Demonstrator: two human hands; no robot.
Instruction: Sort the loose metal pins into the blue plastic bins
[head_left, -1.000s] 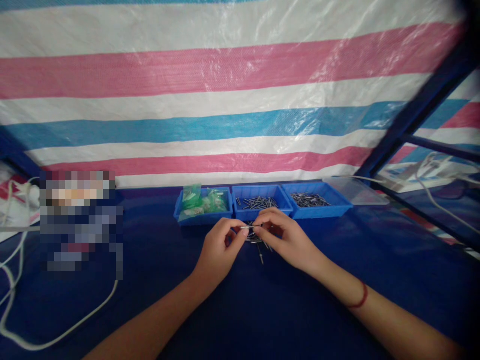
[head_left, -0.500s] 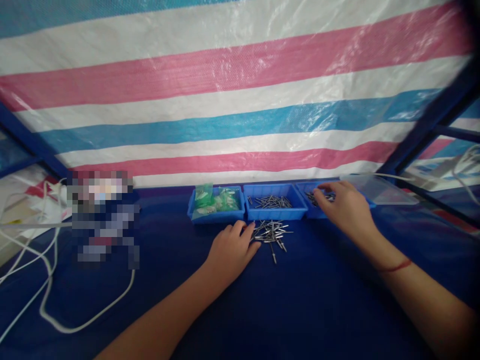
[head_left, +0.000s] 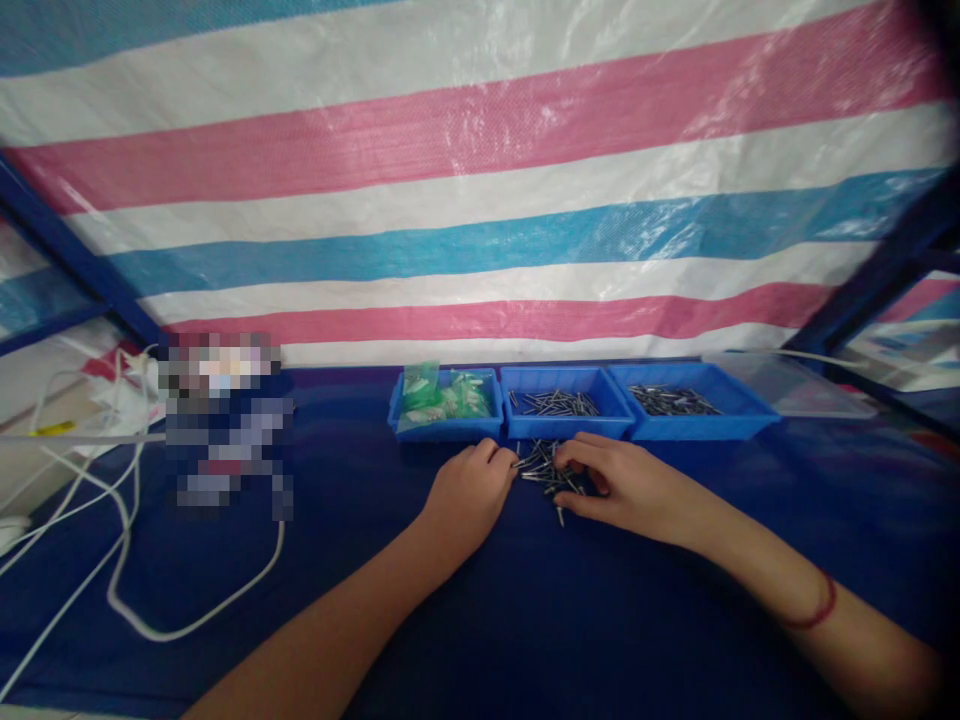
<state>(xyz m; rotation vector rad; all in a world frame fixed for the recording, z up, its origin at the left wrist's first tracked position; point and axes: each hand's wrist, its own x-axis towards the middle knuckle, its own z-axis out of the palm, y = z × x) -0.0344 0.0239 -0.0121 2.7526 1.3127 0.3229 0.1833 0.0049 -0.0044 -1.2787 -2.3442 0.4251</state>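
Observation:
A loose pile of silver blind rivets [head_left: 538, 466] lies on the dark blue tabletop in front of the bins. At its left edge is my left hand [head_left: 471, 490], fingers closed, with a rivet showing at the pinched fingertips. My right hand [head_left: 630, 488] reaches over the pile from the right. Its thumb and fingers are apart, and I make out nothing held between them. Behind the pile, the middle blue bin [head_left: 568, 428] has rivets lying in it. More rivets [head_left: 673, 400] fill the bottom of the right blue bin [head_left: 705, 428].
A left blue bin [head_left: 446, 433] holds green-tinted plastic bags [head_left: 457, 397]. White cables [head_left: 161, 635] loop over the table's left side, near a blurred-out patch. A clear plastic sheet or lid [head_left: 817, 388] lies behind the right bin. A striped tarp [head_left: 480, 250] hangs at the back.
My right hand has moved from the right bin leftward and down to the rivet pile. My left hand's fingers have closed at the pile's left edge. The view has shifted slightly.

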